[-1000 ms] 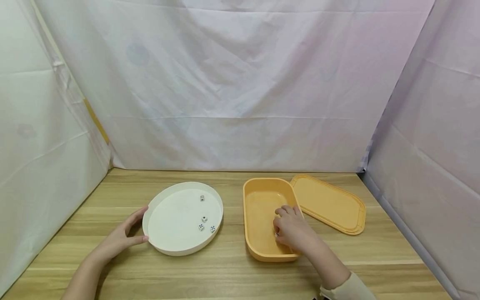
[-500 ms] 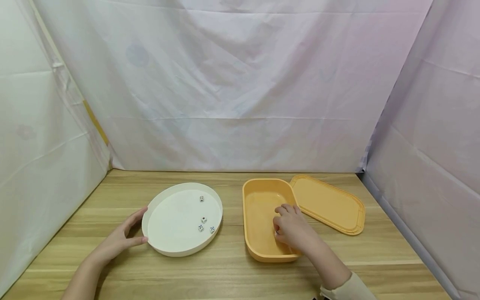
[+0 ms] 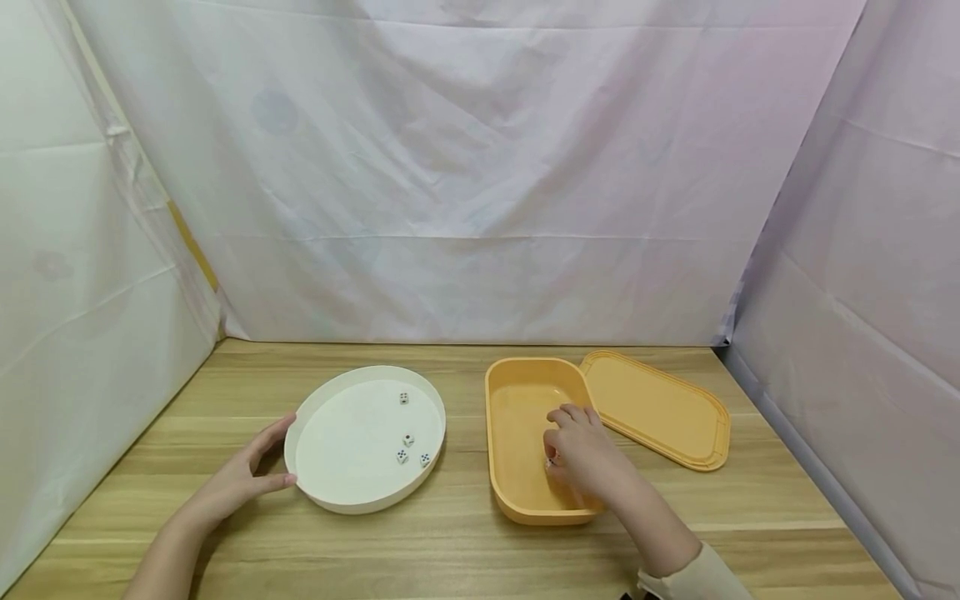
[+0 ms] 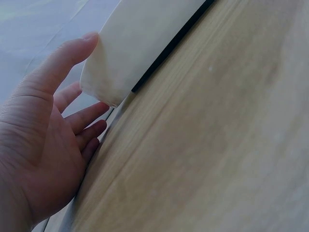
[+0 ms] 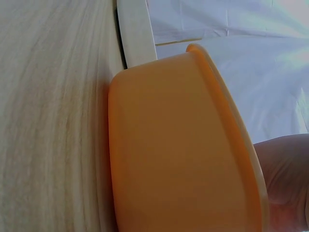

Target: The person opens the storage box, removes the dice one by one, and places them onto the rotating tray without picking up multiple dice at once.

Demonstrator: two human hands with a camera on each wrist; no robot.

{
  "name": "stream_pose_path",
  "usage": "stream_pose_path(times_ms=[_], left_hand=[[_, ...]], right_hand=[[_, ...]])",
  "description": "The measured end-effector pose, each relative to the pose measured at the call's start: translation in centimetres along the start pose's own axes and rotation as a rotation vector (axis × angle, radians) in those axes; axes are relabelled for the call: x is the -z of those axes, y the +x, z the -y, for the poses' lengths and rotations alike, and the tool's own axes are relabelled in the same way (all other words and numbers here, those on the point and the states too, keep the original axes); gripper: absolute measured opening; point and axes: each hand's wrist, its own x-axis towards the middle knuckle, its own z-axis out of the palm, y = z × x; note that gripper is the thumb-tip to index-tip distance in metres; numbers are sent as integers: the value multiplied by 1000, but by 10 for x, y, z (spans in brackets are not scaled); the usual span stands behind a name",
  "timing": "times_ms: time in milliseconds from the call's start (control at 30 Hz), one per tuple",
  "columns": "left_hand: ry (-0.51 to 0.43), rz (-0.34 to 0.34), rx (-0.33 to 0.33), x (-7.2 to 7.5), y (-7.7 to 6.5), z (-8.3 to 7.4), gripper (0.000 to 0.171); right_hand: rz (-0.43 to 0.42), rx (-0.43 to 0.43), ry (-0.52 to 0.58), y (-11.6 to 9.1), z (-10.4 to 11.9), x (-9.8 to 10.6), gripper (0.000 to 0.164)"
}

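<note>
My left hand (image 3: 232, 483) rests at the left side of a round white tray (image 3: 337, 437), thumb and fingertips touching its wall with the fingers fairly straight. The left wrist view shows the thumb (image 4: 72, 50) against the outer wall. Several white dice (image 3: 402, 457) lie on the tray's right half. Inside an orange rectangular box (image 3: 517, 433), my right hand (image 3: 588, 458) pinches a small white die (image 3: 551, 461), mostly hidden by the fingers. From the right wrist camera, the box's outer wall (image 5: 178, 140) covers the fingers.
An orange lid (image 3: 660, 408) lies flat to the right of the box. Wooden tabletop (image 3: 465, 550) shows between tray and box and along the front. White cloth (image 3: 465, 167) hangs behind and on both sides.
The right-hand fingers shift slightly inside the box, and the die between them shows a little higher. The left hand, tray and dice stay put.
</note>
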Motion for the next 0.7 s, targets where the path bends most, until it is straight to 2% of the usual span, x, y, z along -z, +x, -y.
stream_pose_path(times_ms=[400,700], left_hand=[[5,-3,4,0,-1,-1,83],[-7,2,-14,-1,-2,-5,82]], right_hand=[[-12,11,-15,4,2,6,27],[-32,17,22,6,6,12,26]])
